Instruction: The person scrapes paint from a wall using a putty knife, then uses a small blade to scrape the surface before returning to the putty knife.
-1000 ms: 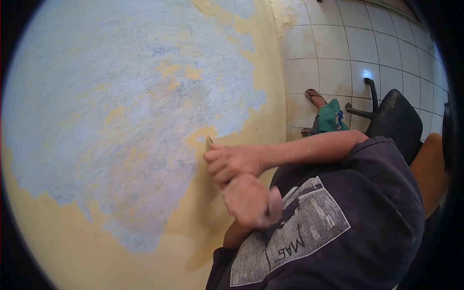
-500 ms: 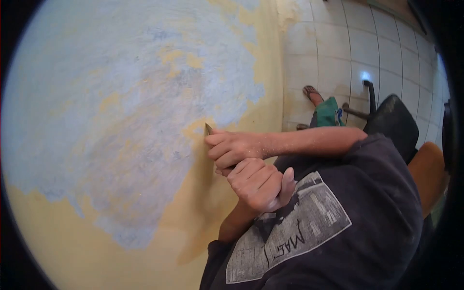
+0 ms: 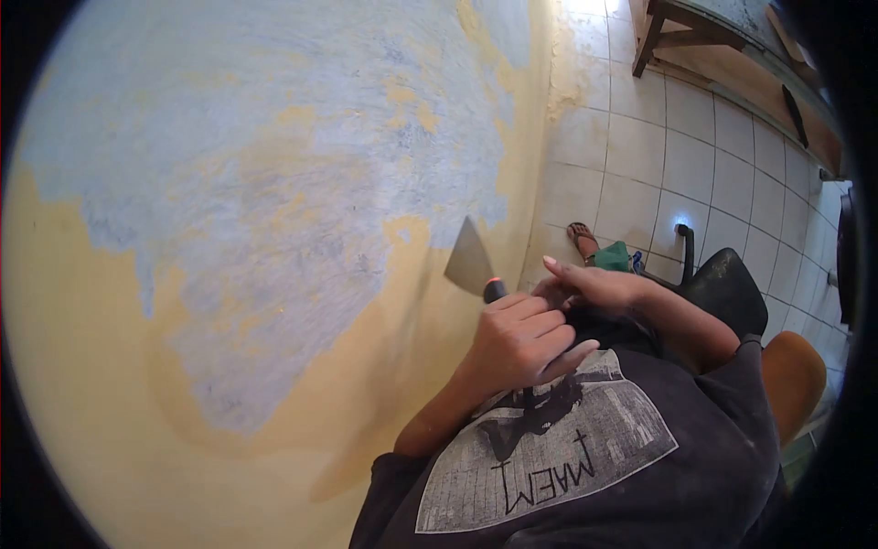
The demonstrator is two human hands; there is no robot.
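Observation:
A putty knife (image 3: 468,261) with a broad metal blade and a dark handle with a red ring is in my left hand (image 3: 521,343), its fingers wrapped round the handle. The blade points up towards the wall (image 3: 402,339), overlapping its yellow part beside a patchy pale blue-grey area. Just beyond the left fist is my right hand (image 3: 599,285), thumb stretched out and fingers loosely bent, partly hidden behind the left hand. Whitish dust marks the left hand's fingertips.
White floor tiles (image 3: 631,133) run along the wall's base. A sandalled foot (image 3: 579,240) and green cloth (image 3: 611,256) show below the right forearm. A black chair (image 3: 727,288) stands at the right, and a wooden table (image 3: 695,38) at the upper right.
The putty knife has moved from my right hand at the wall into my left hand, its blade now seen broadside. My right hand has drawn back to the right; the view has shifted.

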